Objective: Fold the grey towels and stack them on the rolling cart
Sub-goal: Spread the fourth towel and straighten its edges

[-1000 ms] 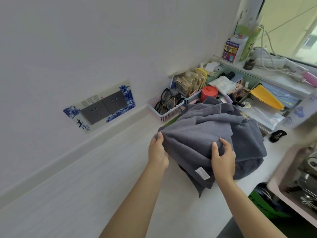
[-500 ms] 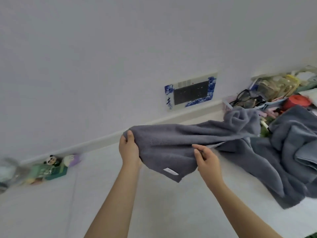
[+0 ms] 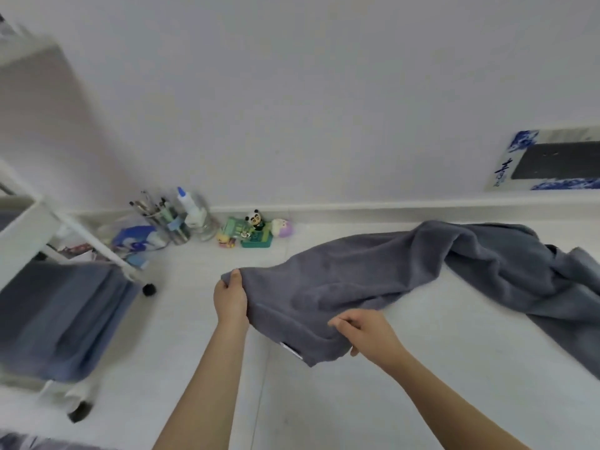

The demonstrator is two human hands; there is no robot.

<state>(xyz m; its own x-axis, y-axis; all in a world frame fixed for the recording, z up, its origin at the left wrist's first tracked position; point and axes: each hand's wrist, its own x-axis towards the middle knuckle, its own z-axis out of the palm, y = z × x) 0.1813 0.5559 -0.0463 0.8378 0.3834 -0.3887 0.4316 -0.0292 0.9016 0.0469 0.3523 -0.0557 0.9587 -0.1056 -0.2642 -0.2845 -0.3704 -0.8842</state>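
A grey towel stretches across the white counter from the centre toward the right. My left hand grips its far left corner. My right hand pinches its near edge, close to a white label. Its right end lies bunched against more grey towel cloth at the right edge. At the left stands the white rolling cart, blurred, with grey towel fabric on its lower shelf.
Along the wall stand a cup of brushes and pens, a glue bottle and small toy figures. A blue-patterned socket panel is on the wall at right. The cart's black wheels rest on the counter surface.
My view has swung left, bringing the cart into sight. Both hands pulled one towel off the pile and dragged it leftward across the counter, stretching it out.
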